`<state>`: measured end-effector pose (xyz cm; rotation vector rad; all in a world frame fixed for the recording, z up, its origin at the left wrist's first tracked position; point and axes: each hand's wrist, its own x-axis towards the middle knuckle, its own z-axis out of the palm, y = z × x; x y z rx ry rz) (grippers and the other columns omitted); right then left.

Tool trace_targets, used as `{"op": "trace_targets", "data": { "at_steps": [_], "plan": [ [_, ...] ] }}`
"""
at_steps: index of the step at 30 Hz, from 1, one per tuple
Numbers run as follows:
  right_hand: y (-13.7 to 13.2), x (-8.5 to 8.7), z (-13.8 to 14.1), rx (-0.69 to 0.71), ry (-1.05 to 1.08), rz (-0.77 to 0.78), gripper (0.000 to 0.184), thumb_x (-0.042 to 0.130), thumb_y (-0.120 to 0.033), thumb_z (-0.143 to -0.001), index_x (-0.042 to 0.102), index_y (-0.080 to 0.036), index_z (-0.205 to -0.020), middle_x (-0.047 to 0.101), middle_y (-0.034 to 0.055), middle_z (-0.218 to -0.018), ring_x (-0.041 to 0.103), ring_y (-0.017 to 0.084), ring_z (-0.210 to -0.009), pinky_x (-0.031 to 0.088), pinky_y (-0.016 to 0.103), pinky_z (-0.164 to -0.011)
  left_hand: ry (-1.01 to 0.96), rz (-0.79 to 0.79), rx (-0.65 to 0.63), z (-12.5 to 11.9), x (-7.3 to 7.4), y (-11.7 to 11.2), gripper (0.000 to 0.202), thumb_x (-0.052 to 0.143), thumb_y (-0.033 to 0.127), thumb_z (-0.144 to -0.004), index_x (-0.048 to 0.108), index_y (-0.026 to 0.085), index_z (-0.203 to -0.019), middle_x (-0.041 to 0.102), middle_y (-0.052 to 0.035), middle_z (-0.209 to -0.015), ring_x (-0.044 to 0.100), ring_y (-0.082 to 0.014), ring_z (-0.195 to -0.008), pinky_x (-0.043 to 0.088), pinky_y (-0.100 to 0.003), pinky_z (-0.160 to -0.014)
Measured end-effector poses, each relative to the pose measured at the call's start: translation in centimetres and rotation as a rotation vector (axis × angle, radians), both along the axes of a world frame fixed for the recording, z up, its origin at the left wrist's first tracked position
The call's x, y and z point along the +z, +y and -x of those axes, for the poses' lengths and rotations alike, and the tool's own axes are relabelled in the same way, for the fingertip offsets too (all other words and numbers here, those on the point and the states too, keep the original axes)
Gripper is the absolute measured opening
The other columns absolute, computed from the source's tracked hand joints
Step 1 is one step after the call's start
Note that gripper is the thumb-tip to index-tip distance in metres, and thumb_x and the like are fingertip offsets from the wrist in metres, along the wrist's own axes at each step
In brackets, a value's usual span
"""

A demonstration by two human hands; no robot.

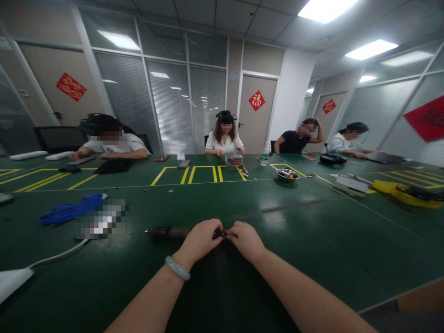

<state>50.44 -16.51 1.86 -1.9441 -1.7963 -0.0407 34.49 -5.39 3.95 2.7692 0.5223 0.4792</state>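
Observation:
On the green table [294, 249] in front of me lies a long dark cylindrical tool [164, 232]. Its black nose and narrow tip point left, and it looks like a straight electric screwdriver. My left hand [201, 237], a pale bangle [177, 268] on its wrist, is wrapped round the tool's right part and hides much of it. A small dark end piece [219, 234] shows beyond its fingers. Right beside it, my right hand [246, 239] is closed in a pinch at that end. Whatever lies between its fingertips is too small to name.
To the left are blue gloves [72, 209], a blurred-out phone-like device [104, 221] and its white cable [58, 255]. Farther back stand a metal bowl [287, 178] of small parts, a water bottle [265, 155] and a yellow case [405, 194]. Several people sit across the table.

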Motion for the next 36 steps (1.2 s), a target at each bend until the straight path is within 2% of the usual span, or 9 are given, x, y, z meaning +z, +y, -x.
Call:
{"op": "trace_targets", "data": {
  "at_steps": [6, 9, 13, 16, 19, 22, 25, 29, 36],
  "plan": [
    [0.5, -0.1, 0.0, 0.014, -0.136, 0.036, 0.019, 0.054, -0.029, -0.093, 0.072, -0.024, -0.089, 0.064, 0.0002, -0.084, 0.058, 0.013, -0.083, 0.038, 0.026, -0.081, 0.043, 0.027, 0.013, -0.1, 0.3, -0.1, 0.015, 0.061, 0.027, -0.083, 0.055, 0.023, -0.095, 0.061, -0.0009, -0.098, 0.058, -0.0189, -0.094, 0.042, -0.031, -0.081],
    [0.5, 0.0, 0.3, -0.003, -0.186, 0.022, 0.018, 0.054, -0.029, -0.092, 0.071, -0.025, -0.088, 0.066, 0.0009, -0.096, 0.058, 0.014, -0.088, 0.038, 0.029, -0.082, 0.034, 0.033, 0.006, 0.0, 0.4, -0.1, 0.015, 0.062, 0.026, -0.082, 0.054, 0.023, -0.094, 0.061, -0.0007, -0.097, 0.058, -0.0192, -0.094, 0.042, -0.031, -0.080],
    [0.5, 0.1, 0.6, 0.007, -0.243, -0.021, 0.015, 0.052, -0.026, -0.092, 0.067, -0.023, -0.090, 0.069, 0.0014, -0.097, 0.056, 0.019, -0.107, 0.030, 0.039, -0.101, 0.004, 0.020, -0.009, 0.0, 0.3, -0.1, 0.017, 0.064, 0.024, -0.081, 0.053, 0.023, -0.094, 0.061, 0.0003, -0.096, 0.058, -0.0186, -0.093, 0.041, -0.030, -0.080],
    [0.8, -0.3, 0.8, 0.041, -0.292, -0.003, 0.013, 0.051, -0.019, -0.091, 0.064, -0.020, -0.090, 0.070, 0.0029, -0.089, 0.059, 0.018, -0.103, 0.020, 0.042, -0.110, 0.031, -0.012, 0.008, 0.1, 0.1, -0.1, 0.019, 0.065, 0.027, -0.081, 0.055, 0.024, -0.097, 0.063, 0.0001, -0.098, 0.059, -0.0189, -0.092, 0.043, -0.031, -0.080],
    [1.3, -0.6, 0.7, 0.075, -0.329, 0.004, 0.013, 0.050, -0.015, -0.090, 0.062, -0.018, -0.095, 0.069, 0.0034, -0.089, 0.061, 0.016, -0.090, 0.028, 0.035, -0.107, 0.028, -0.058, -0.029, 0.5, 0.2, 0.1, 0.031, 0.067, 0.029, -0.081, 0.056, 0.026, -0.109, 0.064, -0.0023, -0.112, 0.059, -0.0213, -0.105, 0.040, -0.037, -0.096],
    [1.1, -0.3, -0.4, 0.065, -0.346, 0.028, 0.014, 0.049, -0.015, -0.090, 0.061, -0.019, -0.096, 0.068, 0.0043, -0.091, 0.060, 0.018, -0.093, 0.034, 0.035, -0.101, -0.027, -0.110, -0.087, 1.0, 0.4, 0.3, 0.052, 0.068, 0.033, -0.081, 0.049, 0.030, -0.129, 0.057, -0.0031, -0.132, 0.047, -0.0232, -0.126, 0.024, -0.046, -0.113],
    [-0.8, 0.4, -3.6, -0.020, -0.310, 0.084, 0.012, 0.050, -0.016, -0.090, 0.062, -0.019, -0.092, 0.068, 0.0051, -0.091, 0.060, 0.020, -0.094, 0.037, 0.034, -0.094, -0.074, -0.121, -0.090, 1.3, 0.6, 0.4, 0.067, 0.067, 0.037, -0.082, 0.037, 0.033, -0.141, 0.047, -0.0032, -0.143, 0.037, -0.0236, -0.135, 0.017, -0.050, -0.116],
    [-5.9, 1.0, -10.6, -0.190, -0.242, 0.123, 0.015, 0.050, -0.016, -0.089, 0.063, -0.021, -0.093, 0.068, 0.0066, -0.094, 0.060, 0.021, -0.097, 0.037, 0.033, -0.089, -0.061, -0.064, -0.098, 1.3, 0.6, 0.2, 0.075, 0.064, 0.044, -0.084, 0.024, 0.035, -0.147, 0.036, -0.0018, -0.150, 0.028, -0.0232, -0.140, 0.016, -0.051, -0.117],
    [-16.0, 1.1, -21.5, -0.571, -0.207, 0.183, 0.014, 0.048, -0.019, -0.088, 0.061, -0.023, -0.086, 0.068, 0.0112, -0.092, 0.062, 0.023, -0.089, 0.038, 0.033, -0.082, 0.082, 0.115, -0.168, 1.2, -0.5, 0.2, 0.063, 0.042, 0.055, -0.094, 0.018, 0.035, -0.149, 0.022, -0.0010, -0.156, 0.019, -0.0237, -0.143, 0.021, -0.049, -0.116]
  ]
}}
